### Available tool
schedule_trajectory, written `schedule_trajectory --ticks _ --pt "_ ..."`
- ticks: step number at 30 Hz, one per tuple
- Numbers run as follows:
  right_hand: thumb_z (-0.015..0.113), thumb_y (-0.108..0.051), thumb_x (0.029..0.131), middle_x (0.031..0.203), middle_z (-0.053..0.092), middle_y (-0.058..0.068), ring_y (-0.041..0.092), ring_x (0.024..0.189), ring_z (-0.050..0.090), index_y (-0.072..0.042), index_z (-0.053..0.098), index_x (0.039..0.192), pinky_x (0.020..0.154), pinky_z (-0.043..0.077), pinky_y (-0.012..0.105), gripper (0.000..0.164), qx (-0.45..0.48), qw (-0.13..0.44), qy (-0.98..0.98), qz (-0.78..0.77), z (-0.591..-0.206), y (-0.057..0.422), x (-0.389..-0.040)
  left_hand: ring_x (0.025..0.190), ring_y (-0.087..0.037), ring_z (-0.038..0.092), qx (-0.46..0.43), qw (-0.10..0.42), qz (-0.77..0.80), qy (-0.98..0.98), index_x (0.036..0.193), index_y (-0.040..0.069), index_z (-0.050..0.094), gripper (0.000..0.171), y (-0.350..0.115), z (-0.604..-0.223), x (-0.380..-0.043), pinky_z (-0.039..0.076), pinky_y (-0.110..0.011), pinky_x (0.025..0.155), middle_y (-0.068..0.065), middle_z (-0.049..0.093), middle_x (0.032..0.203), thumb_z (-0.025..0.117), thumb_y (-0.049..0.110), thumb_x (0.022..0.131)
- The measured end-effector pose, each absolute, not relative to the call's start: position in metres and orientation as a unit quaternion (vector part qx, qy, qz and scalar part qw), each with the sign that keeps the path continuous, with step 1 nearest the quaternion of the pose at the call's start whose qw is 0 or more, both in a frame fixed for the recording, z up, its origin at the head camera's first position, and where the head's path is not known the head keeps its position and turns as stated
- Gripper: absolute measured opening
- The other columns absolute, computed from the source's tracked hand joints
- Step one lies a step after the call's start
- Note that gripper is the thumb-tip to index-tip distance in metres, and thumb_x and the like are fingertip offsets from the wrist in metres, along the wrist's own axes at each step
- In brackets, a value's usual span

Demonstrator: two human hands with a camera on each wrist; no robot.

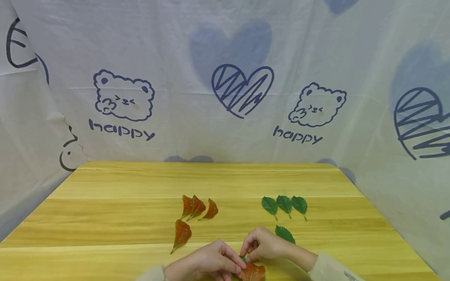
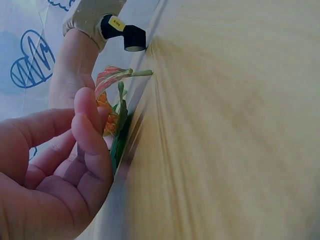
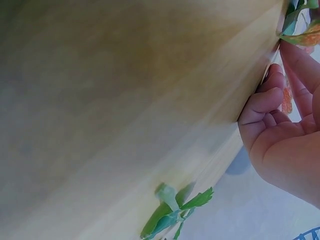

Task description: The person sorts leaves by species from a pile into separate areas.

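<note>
At the table's near edge, my left hand [image 1: 218, 260] and right hand [image 1: 263, 246] meet over a few leaves. Between my right thumb and index finger shows a small green leaf [image 1: 243, 258], which they pinch. Just below the fingertips lies a red-orange leaf [image 1: 254, 273]. My left thumb and index finger come together at its upper left edge; whether they grip it is hidden. In the left wrist view, green leaves [image 2: 119, 135] and a reddish leaf [image 2: 111, 77] show beyond the curled left fingers. An orange-green leaf [image 3: 302, 39] touches a right fingertip in the right wrist view.
Three red leaves [image 1: 198, 207] lie in a row on the wooden table [image 1: 105, 218], with another red leaf [image 1: 182, 234] below. Right of them is a row of three green leaves [image 1: 284, 204]. One more green leaf [image 1: 284, 233] lies beside my right wrist. A printed cloth [image 1: 175, 117] hangs behind.
</note>
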State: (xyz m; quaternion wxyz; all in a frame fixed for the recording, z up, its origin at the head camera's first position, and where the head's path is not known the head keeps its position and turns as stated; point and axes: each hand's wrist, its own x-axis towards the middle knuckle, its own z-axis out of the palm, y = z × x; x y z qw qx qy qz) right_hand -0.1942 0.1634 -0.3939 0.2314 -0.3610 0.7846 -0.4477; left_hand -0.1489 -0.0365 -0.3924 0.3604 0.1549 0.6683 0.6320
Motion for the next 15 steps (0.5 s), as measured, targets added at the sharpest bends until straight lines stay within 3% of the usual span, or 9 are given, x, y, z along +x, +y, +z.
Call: schedule_trajectory --ticks 6,15 --pt "0.069 0.007 0.069 0.065 0.061 0.005 0.0 0.055 0.048 0.006 0.067 0.079 0.048 0.041 0.015 0.01 -0.374 0.223 0.783 -0.445 -0.3942 0.1638 -0.1946 0.047 -0.003 0.054 0.151 0.347 0.649 0.66 0.092 -0.007 0.067 0.015 -0.0347 -0.3917 -0.1483 0.043 -0.013 0.044 -0.009 0.066 0.072 0.063 0.002 0.08" --pt "0.069 0.007 0.07 0.067 0.06 0.003 -0.001 0.055 0.046 0.006 0.067 0.079 0.048 0.04 0.015 0.01 -0.383 0.22 0.781 -0.442 -0.3948 0.1649 -0.1958 0.053 -0.01 0.059 0.176 0.299 0.663 0.663 0.085 -0.01 0.067 0.011 -0.0328 -0.3936 -0.1492 0.05 -0.023 0.05 -0.018 0.065 0.073 0.067 -0.005 0.074"
